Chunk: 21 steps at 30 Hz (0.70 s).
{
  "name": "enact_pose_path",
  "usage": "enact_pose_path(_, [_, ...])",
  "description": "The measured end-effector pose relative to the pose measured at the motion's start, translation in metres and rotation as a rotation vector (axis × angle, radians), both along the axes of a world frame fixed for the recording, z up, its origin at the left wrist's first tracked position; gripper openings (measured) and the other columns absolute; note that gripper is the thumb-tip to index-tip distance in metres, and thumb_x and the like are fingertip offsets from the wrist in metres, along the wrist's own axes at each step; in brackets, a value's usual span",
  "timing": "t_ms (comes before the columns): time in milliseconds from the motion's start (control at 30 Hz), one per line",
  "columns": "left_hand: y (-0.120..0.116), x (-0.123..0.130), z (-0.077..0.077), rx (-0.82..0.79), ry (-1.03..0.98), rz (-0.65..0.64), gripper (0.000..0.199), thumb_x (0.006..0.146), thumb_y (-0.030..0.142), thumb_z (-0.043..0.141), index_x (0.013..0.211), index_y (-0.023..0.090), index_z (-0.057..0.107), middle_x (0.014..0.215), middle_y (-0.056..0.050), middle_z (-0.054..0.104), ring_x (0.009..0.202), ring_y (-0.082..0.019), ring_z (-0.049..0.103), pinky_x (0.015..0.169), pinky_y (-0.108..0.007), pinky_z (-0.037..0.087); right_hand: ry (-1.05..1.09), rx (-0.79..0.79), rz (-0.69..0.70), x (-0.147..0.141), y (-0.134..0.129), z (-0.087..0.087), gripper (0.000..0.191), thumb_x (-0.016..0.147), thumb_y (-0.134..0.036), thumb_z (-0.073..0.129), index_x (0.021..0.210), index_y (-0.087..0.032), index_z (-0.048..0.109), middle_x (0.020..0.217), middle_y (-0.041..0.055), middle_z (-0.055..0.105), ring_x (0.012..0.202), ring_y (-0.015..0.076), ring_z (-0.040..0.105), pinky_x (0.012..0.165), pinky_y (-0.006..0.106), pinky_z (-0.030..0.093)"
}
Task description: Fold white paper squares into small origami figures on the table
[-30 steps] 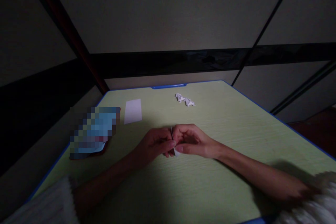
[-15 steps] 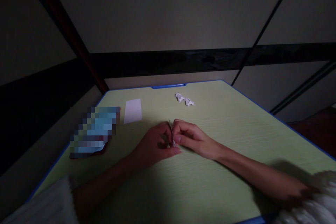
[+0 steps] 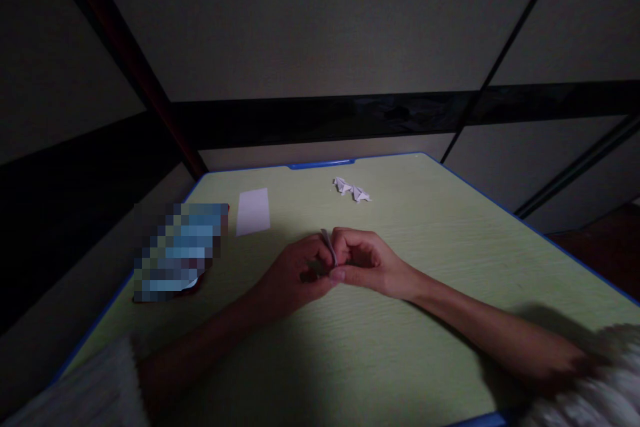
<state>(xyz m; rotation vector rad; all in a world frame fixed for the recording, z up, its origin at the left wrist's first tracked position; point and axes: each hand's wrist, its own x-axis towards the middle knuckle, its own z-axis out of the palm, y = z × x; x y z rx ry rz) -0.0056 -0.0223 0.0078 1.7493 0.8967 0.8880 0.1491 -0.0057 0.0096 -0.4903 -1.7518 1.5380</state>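
A small folded piece of paper [image 3: 328, 240] stands edge-on between my two hands, above the middle of the table. My left hand [image 3: 300, 270] is closed on it from the left, with curled fingers and the thumb at its lower end. From the right, my right hand [image 3: 367, 263] pinches the same paper, its thumb tip touching the left thumb. Most of the paper is hidden by the fingers. Beyond the hands lie two small folded paper figures [image 3: 359, 193], side by side and touching or nearly so.
A flat white paper sheet [image 3: 253, 212] lies left of the hands. Farther left is a blurred-out, bluish flat object [image 3: 185, 250] with a reddish edge. The pale green table [image 3: 450, 247] has a blue rim, and a panelled wall [image 3: 320, 27] rises behind it.
My left thumb has drawn in toward the right thumb, and the two now meet at the paper's lower end. The paper's upper end shows a little more. Other things are unmoved.
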Motion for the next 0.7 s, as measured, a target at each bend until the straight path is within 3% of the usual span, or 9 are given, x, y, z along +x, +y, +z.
enact_pose_path(100, [0.0, -0.001, -0.001, -0.022, -0.033, -0.013, 0.01, 0.069, 0.018, 0.052, 0.062, 0.016, 0.045, 0.071, 0.002, 0.044, 0.056, -0.006, 0.045, 0.043, -0.016, 0.037, -0.016, 0.018, -0.024, 0.001, 0.0, 0.0, 0.018, 0.07, -0.022, 0.058, 0.064, -0.016, 0.042, 0.06, -0.0039, 0.041, 0.054, 0.0066, 0.038, 0.047, 0.02, 0.029])
enact_pose_path(233, [0.002, -0.003, -0.002, 0.024, -0.076, 0.076, 0.011, 0.071, 0.02, 0.051, 0.063, 0.016, 0.046, 0.069, 0.002, 0.044, 0.058, -0.008, 0.045, 0.047, -0.018, 0.041, -0.046, 0.189, -0.175, 0.001, 0.002, 0.0, 0.013, 0.072, -0.02, 0.055, 0.064, -0.015, 0.046, 0.067, -0.0013, 0.041, 0.06, 0.0083, 0.04, 0.053, 0.022, 0.032])
enact_pose_path(333, [0.005, -0.006, -0.003, 0.162, -0.085, 0.272, 0.009, 0.073, 0.021, 0.05, 0.065, 0.017, 0.047, 0.074, 0.0, 0.046, 0.067, -0.01, 0.047, 0.052, -0.018, 0.042, -0.059, 0.301, -0.362, 0.002, 0.005, 0.0, 0.011, 0.073, -0.019, 0.053, 0.065, -0.015, 0.047, 0.072, 0.0006, 0.044, 0.066, 0.0103, 0.043, 0.058, 0.023, 0.035])
enact_pose_path(467, [0.01, -0.011, -0.002, 0.29, -0.202, 0.562, 0.006, 0.073, 0.021, 0.051, 0.069, 0.018, 0.047, 0.081, 0.0, 0.052, 0.077, -0.012, 0.05, 0.062, -0.021, 0.044, -0.064, 0.251, -0.565, 0.003, 0.008, -0.003, 0.01, 0.076, -0.021, 0.049, 0.068, -0.016, 0.046, 0.066, -0.0005, 0.046, 0.061, 0.0098, 0.043, 0.056, 0.023, 0.035])
enact_pose_path(567, [0.013, -0.014, 0.001, 0.291, -0.273, 0.728, 0.007, 0.072, 0.022, 0.053, 0.07, 0.02, 0.047, 0.073, 0.002, 0.054, 0.067, -0.01, 0.053, 0.062, -0.022, 0.044, -0.075, 0.165, -0.56, 0.003, 0.009, -0.005, 0.012, 0.076, -0.023, 0.049, 0.068, -0.017, 0.044, 0.055, -0.0032, 0.045, 0.051, 0.0082, 0.042, 0.048, 0.021, 0.033])
enact_pose_path(700, [0.015, -0.018, 0.005, 0.271, -0.184, 0.894, 0.009, 0.07, 0.024, 0.055, 0.068, 0.02, 0.047, 0.057, 0.006, 0.05, 0.048, -0.009, 0.049, 0.045, -0.02, 0.039, -0.067, 0.078, -0.506, 0.002, 0.008, -0.003, 0.013, 0.073, -0.023, 0.052, 0.065, -0.016, 0.044, 0.048, -0.0047, 0.045, 0.043, 0.0065, 0.041, 0.041, 0.02, 0.031])
